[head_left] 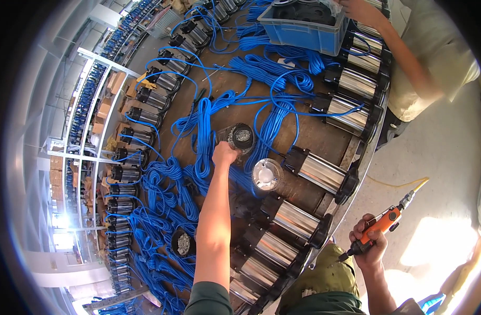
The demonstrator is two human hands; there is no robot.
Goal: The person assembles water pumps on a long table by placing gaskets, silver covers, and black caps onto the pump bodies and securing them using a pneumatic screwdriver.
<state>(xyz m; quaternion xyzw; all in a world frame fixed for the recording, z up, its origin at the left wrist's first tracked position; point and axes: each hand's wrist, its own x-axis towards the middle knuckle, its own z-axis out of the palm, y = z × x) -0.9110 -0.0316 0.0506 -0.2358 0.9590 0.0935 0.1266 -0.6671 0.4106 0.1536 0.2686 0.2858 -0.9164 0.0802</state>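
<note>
Head view: touching cup (244, 144) up-right of left hand (225, 154), cannot tell if gripping. Clutching driver (379, 228) in right hand (370, 244), slanting down-left.

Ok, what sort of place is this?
Probably a factory assembly workshop: a long workbench lined with metal cylinders, bundled blue cable and an orange power tool in the right hand.

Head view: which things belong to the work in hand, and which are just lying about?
Likely in use:
Orange power screwdriver, held in the right hand
Dark cup of small metal parts, at the left hand
Perhaps the steel-cased cylinders with black ends

Seemingly just lying about:
Second dark cup
Clear round container
Bundled blue cables
</note>
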